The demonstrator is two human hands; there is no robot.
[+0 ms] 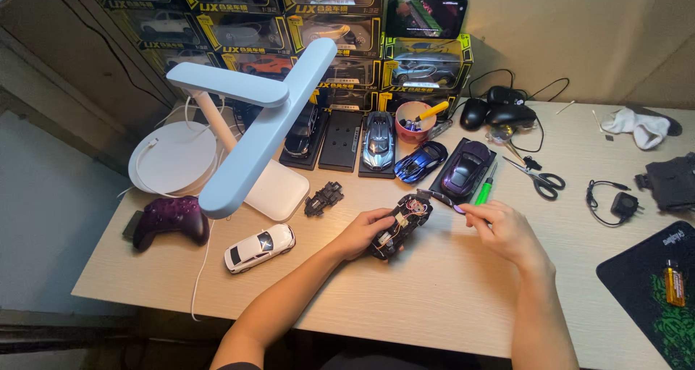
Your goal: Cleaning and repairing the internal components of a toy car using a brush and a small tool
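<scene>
Looking down from my head camera at a pale wooden desk [449,290]. My left hand [362,232] cradles an opened toy car chassis [400,224] just above the desk, near the middle. Its fingers are curled closed around the underside, so the exposed wires and small parts face up where I can see them.

My right hand [499,229] sits just to the right of the chassis, thumb and forefinger pinched shut on a thin dark tool [440,198] whose far end reaches the chassis's front. I cannot tell whether it is a wire or tweezers.

Close beyond the hands, within easy reach, lie a green screwdriver [484,192], a purple car body on a black stand [465,169], a blue car [421,160] and scissors [537,177]. A small black loose part [323,198] rests to the left.

Further left, a white toy car [259,247] and a dark purple game controller [169,220] sit apart — out of the working area. A white desk lamp [253,131] leans over that side. Boxed model cars [318,30] are stacked against the far wall.
</scene>
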